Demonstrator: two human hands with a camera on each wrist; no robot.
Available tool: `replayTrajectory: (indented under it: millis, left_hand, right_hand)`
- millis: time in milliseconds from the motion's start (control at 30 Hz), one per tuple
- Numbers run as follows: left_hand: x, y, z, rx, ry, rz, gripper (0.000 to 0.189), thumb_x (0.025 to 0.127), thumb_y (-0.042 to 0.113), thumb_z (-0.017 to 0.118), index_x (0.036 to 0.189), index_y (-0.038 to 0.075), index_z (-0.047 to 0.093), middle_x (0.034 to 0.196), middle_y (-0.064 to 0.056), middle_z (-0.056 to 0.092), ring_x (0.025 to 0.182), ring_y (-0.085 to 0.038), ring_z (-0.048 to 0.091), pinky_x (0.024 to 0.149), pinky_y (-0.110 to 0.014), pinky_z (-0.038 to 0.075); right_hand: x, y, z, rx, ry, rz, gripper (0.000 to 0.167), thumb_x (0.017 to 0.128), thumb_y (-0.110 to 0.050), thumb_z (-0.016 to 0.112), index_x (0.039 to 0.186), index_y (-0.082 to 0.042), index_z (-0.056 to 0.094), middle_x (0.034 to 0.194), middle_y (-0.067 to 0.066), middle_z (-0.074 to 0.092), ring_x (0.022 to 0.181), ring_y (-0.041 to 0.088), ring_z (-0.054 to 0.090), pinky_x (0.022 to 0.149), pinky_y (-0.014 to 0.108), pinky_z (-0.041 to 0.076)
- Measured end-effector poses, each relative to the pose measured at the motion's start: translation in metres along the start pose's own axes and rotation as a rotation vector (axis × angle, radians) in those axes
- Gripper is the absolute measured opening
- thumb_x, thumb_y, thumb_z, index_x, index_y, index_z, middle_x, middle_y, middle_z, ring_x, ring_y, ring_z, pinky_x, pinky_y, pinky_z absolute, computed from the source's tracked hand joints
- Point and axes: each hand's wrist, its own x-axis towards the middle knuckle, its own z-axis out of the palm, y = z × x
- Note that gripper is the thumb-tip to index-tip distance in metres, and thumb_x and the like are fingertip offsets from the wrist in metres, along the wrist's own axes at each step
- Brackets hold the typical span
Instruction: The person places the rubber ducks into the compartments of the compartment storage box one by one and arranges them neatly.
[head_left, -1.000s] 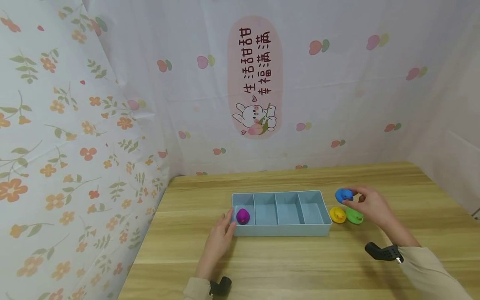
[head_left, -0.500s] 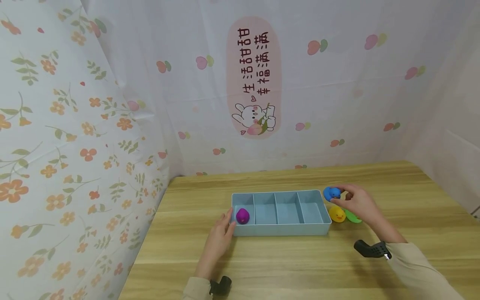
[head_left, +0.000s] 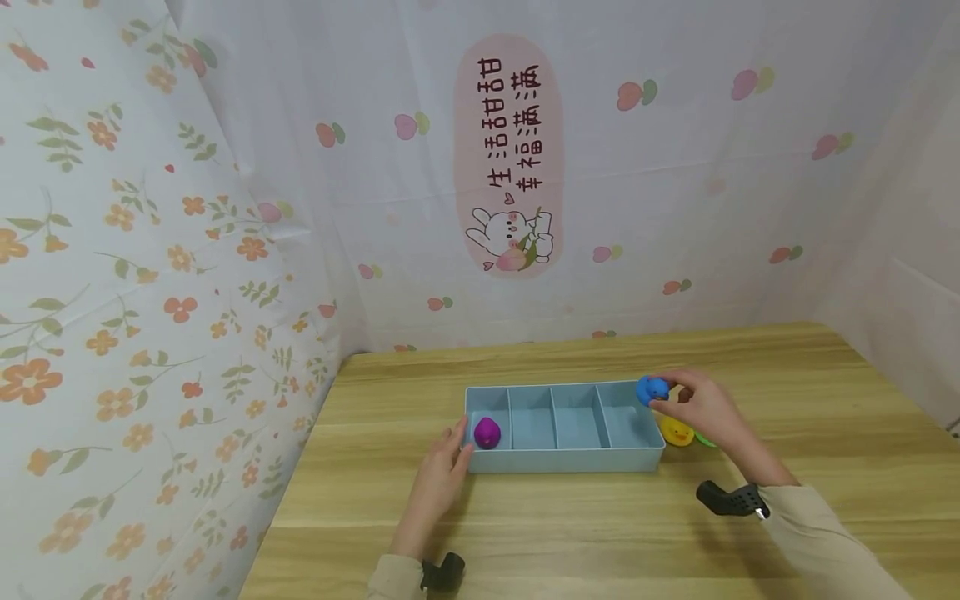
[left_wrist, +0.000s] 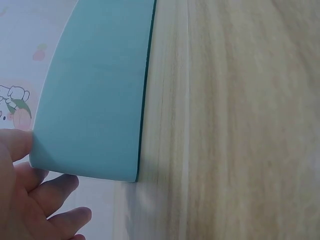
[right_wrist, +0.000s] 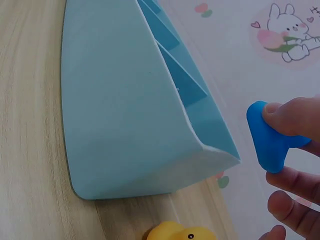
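My right hand (head_left: 703,408) pinches a blue rubber duck (head_left: 651,391) between thumb and fingers, over the right end of a pale blue box (head_left: 562,462) with several compartments. In the right wrist view the blue duck (right_wrist: 270,140) is just off the box's rim corner, thumb on one side, a finger under it. A purple rubber duck (head_left: 487,433) sits in the leftmost compartment. My left hand (head_left: 438,475) rests at the box's left end. The left wrist view has its thumb at the rim corner and its loosely bent fingers along the end wall of the box (left_wrist: 95,100).
Beside the box's right end stands a yellow rubber duck (head_left: 677,431). A green one (head_left: 705,439) is mostly hidden behind the right hand. The wooden table (head_left: 570,533) ends at a patterned cloth backdrop (head_left: 675,208).
The right hand has carried the blue duck leftward, from above the yellow and green ducks to over the box's right end. My left hand and the box have stayed in place.
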Motion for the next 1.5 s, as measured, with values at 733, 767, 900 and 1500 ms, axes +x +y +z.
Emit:
replayTrajectory:
  millis: [733, 767, 900, 1500]
  left_hand:
    - [0.001, 0.001, 0.001, 0.005, 0.004, 0.002, 0.046, 0.1, 0.025, 0.049, 0.144, 0.01, 0.044, 0.139, -0.025, 0.048, 0.131, -0.045, 0.042, 0.102, -0.065, 0.034]
    - [0.001, 0.001, 0.0, 0.005, 0.003, 0.002, 0.046, 0.1, 0.025, 0.049, 0.144, 0.01, 0.044, 0.139, -0.025, 0.048, 0.131, -0.046, 0.041, 0.102, -0.066, 0.034]
    - [0.0, 0.003, -0.001, -0.001, 0.002, 0.004, 0.047, 0.1, 0.026, 0.049, 0.144, 0.01, 0.044, 0.139, -0.026, 0.048, 0.131, -0.047, 0.041, 0.101, -0.068, 0.032]
    - [0.001, 0.0, 0.001, 0.014, 0.012, 0.007, 0.047, 0.1, 0.027, 0.05, 0.144, 0.012, 0.044, 0.138, -0.026, 0.049, 0.13, -0.047, 0.043, 0.101, -0.066, 0.036]
  right_hand:
    - [0.004, -0.015, 0.014, 0.022, -0.035, 0.004, 0.041, 0.082, -0.021, 0.076, 0.117, -0.003, 0.065, 0.102, 0.015, 0.061, 0.068, 0.019, 0.044, 0.047, 0.021, 0.036]
    - [0.004, -0.016, 0.015, 0.022, -0.037, 0.004, 0.04, 0.082, -0.021, 0.076, 0.116, -0.003, 0.066, 0.102, 0.015, 0.061, 0.068, 0.019, 0.044, 0.047, 0.021, 0.035]
    - [0.005, -0.019, 0.018, 0.008, -0.039, -0.004, 0.039, 0.081, -0.021, 0.076, 0.114, -0.004, 0.067, 0.101, 0.014, 0.061, 0.068, 0.019, 0.044, 0.049, 0.021, 0.035]
    - [0.01, -0.029, 0.033, 0.012, -0.046, -0.068, 0.037, 0.077, -0.02, 0.079, 0.109, -0.003, 0.069, 0.093, 0.009, 0.061, 0.069, 0.016, 0.044, 0.055, 0.023, 0.036]
